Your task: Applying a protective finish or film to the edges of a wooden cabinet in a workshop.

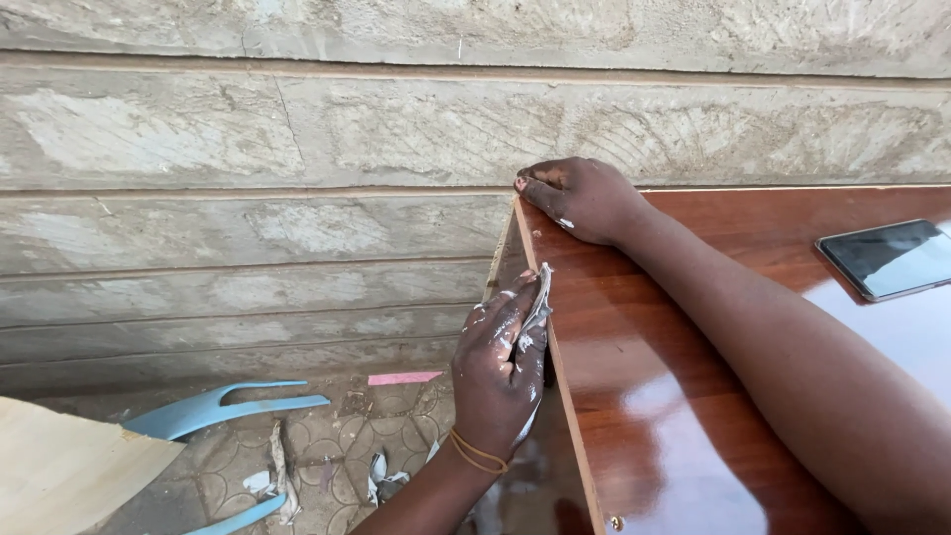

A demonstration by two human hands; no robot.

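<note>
Left hand [498, 369] pinches a paste-smeared rag [536, 315] along the board edge [543, 297], right hand [580, 198] curls over the corner; paste could smear the glossy tabletop [684, 396].

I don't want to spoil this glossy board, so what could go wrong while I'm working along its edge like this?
The left hand, smeared with white paste, presses a stained rag against the pale raw edge of the glossy reddish-brown wooden board; paste could smear onto the polished face. The right hand grips the far corner beside the rough stone wall, so knuckles might scrape. The dark flat phone lying on the board could slide if it tilts.
</note>
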